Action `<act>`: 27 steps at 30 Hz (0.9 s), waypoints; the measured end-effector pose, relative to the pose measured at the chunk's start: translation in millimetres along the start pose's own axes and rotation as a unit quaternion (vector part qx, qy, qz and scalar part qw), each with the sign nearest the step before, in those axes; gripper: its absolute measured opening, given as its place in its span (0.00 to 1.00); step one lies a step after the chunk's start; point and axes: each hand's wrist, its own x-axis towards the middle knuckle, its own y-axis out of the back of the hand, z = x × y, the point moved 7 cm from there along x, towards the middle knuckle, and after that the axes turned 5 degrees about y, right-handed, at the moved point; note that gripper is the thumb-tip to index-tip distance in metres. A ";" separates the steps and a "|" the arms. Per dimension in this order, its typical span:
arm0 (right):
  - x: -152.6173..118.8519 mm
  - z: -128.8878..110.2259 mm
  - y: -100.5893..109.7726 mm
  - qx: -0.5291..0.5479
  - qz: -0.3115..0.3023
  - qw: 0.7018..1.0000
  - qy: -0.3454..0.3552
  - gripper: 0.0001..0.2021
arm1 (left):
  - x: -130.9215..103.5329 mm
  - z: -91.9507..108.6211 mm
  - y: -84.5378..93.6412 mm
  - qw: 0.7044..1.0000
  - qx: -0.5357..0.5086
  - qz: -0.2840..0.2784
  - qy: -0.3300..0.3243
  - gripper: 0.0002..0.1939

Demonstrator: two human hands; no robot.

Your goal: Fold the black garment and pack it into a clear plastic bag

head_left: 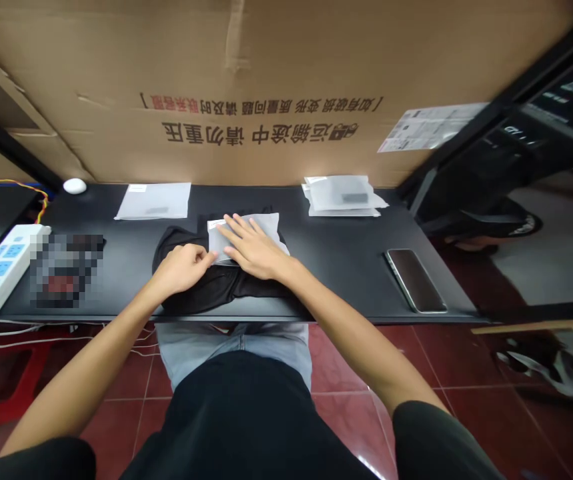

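A frosted, translucent plastic packet with a small white label lies on black folded fabric near the middle of the desk. My right hand rests flat on the packet with its fingers spread. On the left, my left hand is over the fabric, its fingers curled in and its thumb reaching the packet's lower left edge. Whatever sits inside those curled fingers is hidden.
Similar packets lie at the back left and, stacked, at the back right. A phone is on the right. A white power strip and a white rounded object are on the left. Behind stands a cardboard sheet.
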 end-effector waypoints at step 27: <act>-10.3 -68.3 10.7 -0.214 0.187 0.939 0.193 0.14 | -1.5 7.9 -19.5 0.861 -0.498 -0.093 0.035 0.22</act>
